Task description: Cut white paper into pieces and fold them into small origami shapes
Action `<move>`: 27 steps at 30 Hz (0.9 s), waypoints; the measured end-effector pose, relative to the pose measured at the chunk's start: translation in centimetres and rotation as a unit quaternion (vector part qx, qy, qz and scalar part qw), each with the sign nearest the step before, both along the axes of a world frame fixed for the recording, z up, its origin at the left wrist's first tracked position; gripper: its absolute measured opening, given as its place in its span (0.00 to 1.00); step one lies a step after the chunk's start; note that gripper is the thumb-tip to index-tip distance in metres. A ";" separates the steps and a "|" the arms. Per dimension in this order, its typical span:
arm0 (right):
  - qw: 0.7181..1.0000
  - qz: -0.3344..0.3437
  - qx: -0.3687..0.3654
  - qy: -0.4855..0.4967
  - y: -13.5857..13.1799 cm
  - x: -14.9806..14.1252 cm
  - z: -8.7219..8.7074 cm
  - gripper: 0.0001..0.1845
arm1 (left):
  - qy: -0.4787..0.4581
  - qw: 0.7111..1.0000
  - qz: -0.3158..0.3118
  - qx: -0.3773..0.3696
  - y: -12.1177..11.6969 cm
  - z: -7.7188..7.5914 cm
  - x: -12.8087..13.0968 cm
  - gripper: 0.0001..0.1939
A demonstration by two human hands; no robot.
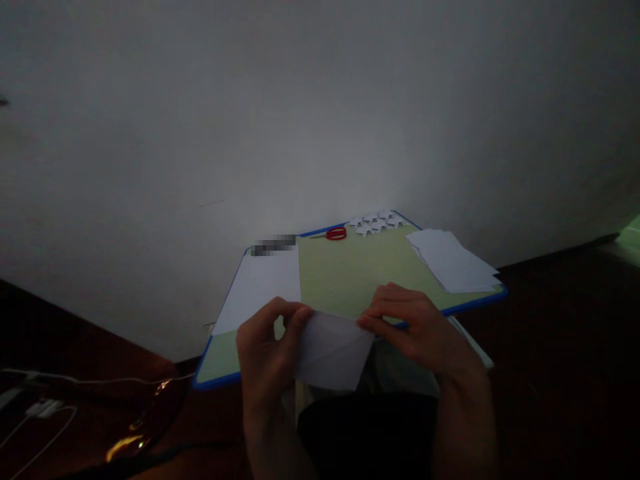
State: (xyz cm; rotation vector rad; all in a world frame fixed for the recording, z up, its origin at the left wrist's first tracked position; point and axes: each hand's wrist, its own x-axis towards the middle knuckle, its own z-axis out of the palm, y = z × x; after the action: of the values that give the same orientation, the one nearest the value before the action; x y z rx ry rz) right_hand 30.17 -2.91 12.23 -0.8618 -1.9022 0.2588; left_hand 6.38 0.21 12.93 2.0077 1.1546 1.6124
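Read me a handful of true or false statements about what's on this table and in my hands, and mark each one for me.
1. Your left hand and right hand both hold one piece of white paper. True.
2. The scissors are in your right hand. False: the scissors lie near the far edge of the table.
3. The tabletop has a blue edge. True.
4. The scissors' handles are green. False: they are red.
5. The small paper shapes lie to the right of the scissors. True.
6. The stack of loose sheets is on the table's left side. False: the stack of loose sheets is on the right.
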 end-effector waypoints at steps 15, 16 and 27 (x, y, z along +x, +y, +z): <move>0.981 -0.104 0.030 0.161 1.6 0.3 -0.8 0.08 | -0.087 0.996 0.023 0.000 0.1 0.3 2.3 0.07; 0.977 -0.098 0.027 0.187 1.8 0.1 -0.9 0.10 | -0.104 0.994 0.029 0.006 0.1 0.4 2.5 0.06; 0.937 -0.061 -0.037 0.342 1.7 -0.8 -0.8 0.03 | -0.180 0.982 0.056 0.006 1.0 0.5 2.2 0.08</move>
State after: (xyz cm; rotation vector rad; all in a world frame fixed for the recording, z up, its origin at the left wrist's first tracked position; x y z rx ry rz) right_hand 29.39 -1.18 11.42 -0.7996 -1.1928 0.4858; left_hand 8.58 1.17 13.38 1.5887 1.1344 1.9405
